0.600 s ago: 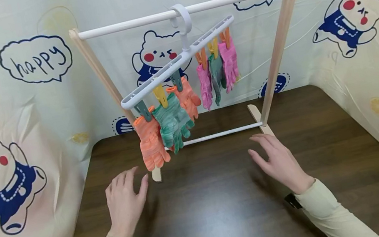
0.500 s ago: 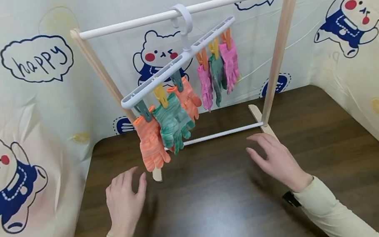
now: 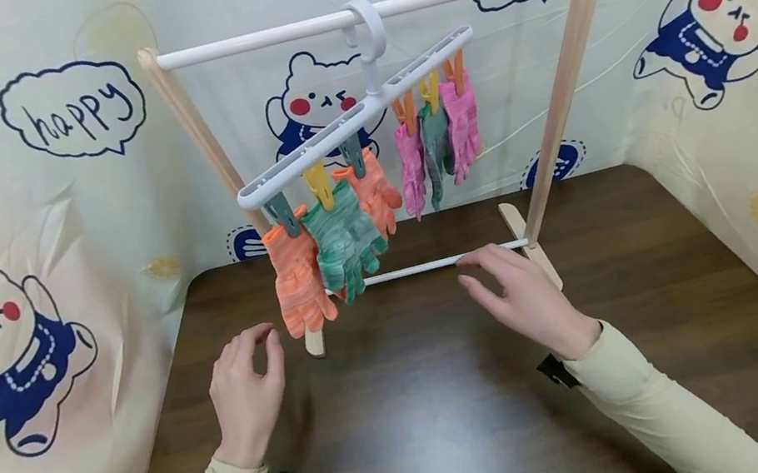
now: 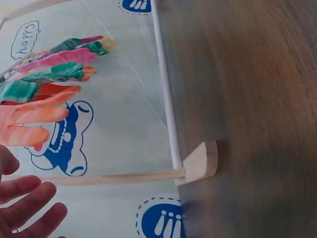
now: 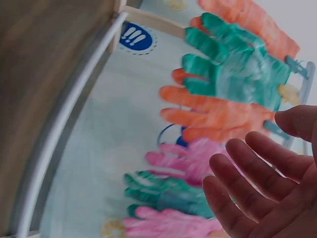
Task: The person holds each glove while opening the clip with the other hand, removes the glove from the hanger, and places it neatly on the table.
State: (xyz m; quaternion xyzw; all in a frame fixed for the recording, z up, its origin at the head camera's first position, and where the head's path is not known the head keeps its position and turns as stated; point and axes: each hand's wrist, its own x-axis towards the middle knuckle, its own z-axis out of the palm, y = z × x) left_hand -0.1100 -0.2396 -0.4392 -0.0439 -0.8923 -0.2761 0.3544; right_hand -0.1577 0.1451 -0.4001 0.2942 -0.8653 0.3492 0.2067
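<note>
Free to pass low between bare left hand [image 3: 244, 404] and bare right hand [image 3: 527, 301], over dark brown wooden table [image 3: 423, 440]. Blocked just ahead and to the right of left hand by orange striped fabric glove [image 3: 299, 284], with green fabric glove [image 3: 347, 238] beside it. Barred low, just beyond right hand, by thin white rod [image 3: 415, 269]; ahead and right, by slender pale wooden post [image 3: 567, 93]. Passable ahead of right hand, between pink fabric glove [image 3: 463, 124] and post.

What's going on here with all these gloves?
A person's left hand and right hand are in front of a rack, neither holding anything. Six gloves hang by clips from a white hanger hooked over the rack's top bar: orange, green, orange on the nearer half; pink, green, pink on the farther.
</note>
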